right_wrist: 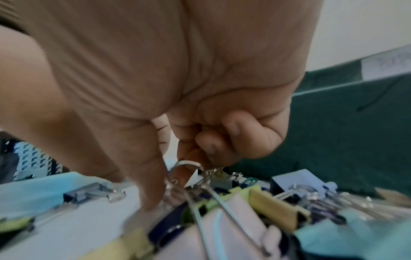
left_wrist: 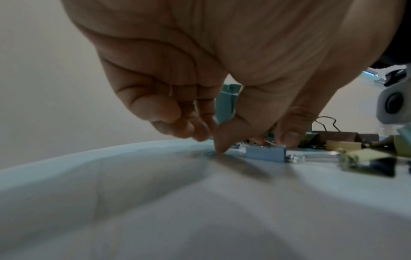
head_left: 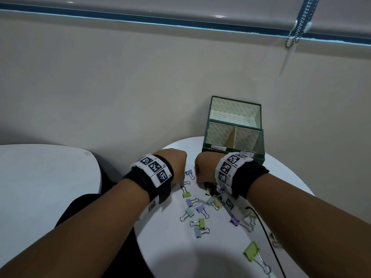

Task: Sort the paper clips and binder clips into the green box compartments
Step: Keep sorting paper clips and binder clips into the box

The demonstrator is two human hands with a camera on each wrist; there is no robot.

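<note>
The green box [head_left: 259,157] with a divided front half stands at the back of the round white table [head_left: 180,251]. My left hand [head_left: 176,163] is curled down beside it. In the left wrist view my left hand [left_wrist: 251,146] has its forefinger tip on the table at one end of a blue binder clip [left_wrist: 264,154] and its thumb just behind the clip. My right hand [head_left: 202,167] is over a pile of clips [head_left: 210,190]. My right hand [right_wrist: 175,177] pinches the wire loop [right_wrist: 186,164] of a binder clip between thumb and forefinger, with the other fingers curled in.
Several pastel binder clips [head_left: 197,217] lie scattered in front of my hands, and a large green one [head_left: 252,252] lies near the front right. A black cable [head_left: 267,233] runs along the right side. A second white table [head_left: 40,187] is at the left. The wall is close behind the box.
</note>
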